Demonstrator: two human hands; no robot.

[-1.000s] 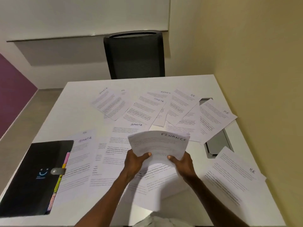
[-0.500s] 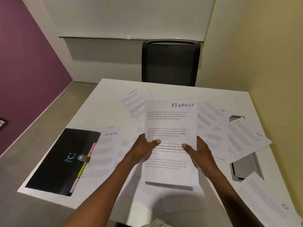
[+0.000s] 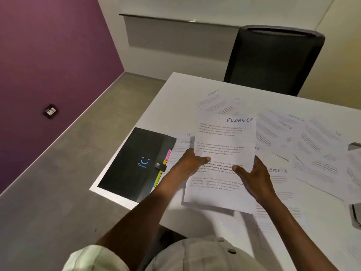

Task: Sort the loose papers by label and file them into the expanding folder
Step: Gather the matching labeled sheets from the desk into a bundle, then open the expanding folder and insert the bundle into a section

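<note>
— What's over at the far left of the frame?

— A purple wall point(image 3: 48, 55) with a small dark wall socket point(image 3: 50, 111) set low in it, and grey floor point(image 3: 58, 182) running up to the white desk point(image 3: 175, 89).

— And the expanding folder?

— The black expanding folder point(image 3: 134, 165) lies flat at the desk's left corner, left of centre in the frame. It is closed, its strap snapped over the right edge, a small blue smiley printed on the cover, and coloured index tabs point(image 3: 160, 173) poke out along that right side.

— The hands?

— Just right of the folder. The left hand point(image 3: 187, 163) pinches the left edge of the FINANCE sheet point(image 3: 224, 145), thumb on its face. The right hand point(image 3: 252, 177) grips the same sheet near its right edge, thumb across the print. So both hands are clamped on that one page, apart from each other, holding it up over the desk, tilted toward the viewer. Whether more sheets sit behind it I can't tell.

— The rest of the papers?

— Loose papers point(image 3: 312, 153) are spread over the desk behind and to the right of the held page, overlapping one another. Handwritten labels read SPORTS point(image 3: 278, 170) just right of the right hand, HR point(image 3: 237, 99) higher up, and others are too blurred to read.

— Anything beyond?

— A dark office chair point(image 3: 273, 59) stands at the desk's far side, upper right, with a whiteboard point(image 3: 175, 8) on the wall behind.
</note>
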